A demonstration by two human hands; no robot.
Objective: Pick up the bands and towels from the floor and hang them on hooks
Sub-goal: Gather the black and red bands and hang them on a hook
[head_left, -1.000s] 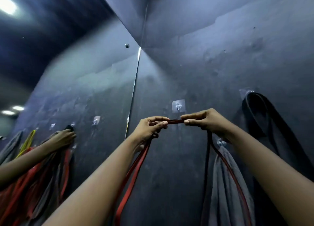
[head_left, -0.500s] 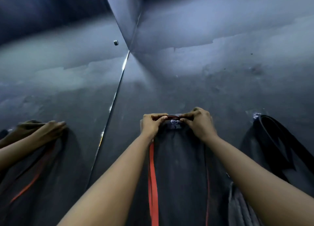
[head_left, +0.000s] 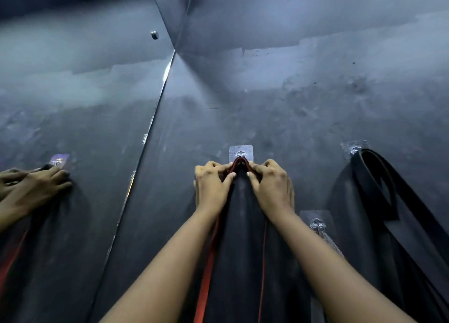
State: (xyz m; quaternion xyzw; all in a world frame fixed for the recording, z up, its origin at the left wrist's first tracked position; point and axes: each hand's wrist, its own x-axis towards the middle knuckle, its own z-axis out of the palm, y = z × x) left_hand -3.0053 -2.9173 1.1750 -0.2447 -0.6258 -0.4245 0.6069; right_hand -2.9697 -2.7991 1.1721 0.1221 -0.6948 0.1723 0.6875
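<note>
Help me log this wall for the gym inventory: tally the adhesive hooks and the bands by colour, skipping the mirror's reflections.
adhesive hooks: 3
red band: 1
black band: 1
Total: 5

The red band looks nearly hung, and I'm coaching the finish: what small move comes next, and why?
Probably loosen both pinches and let it hang. The red band appears looped over the middle hook, its strands running down the wall, while the left hand and right hand pinch it just below the hook.
</note>
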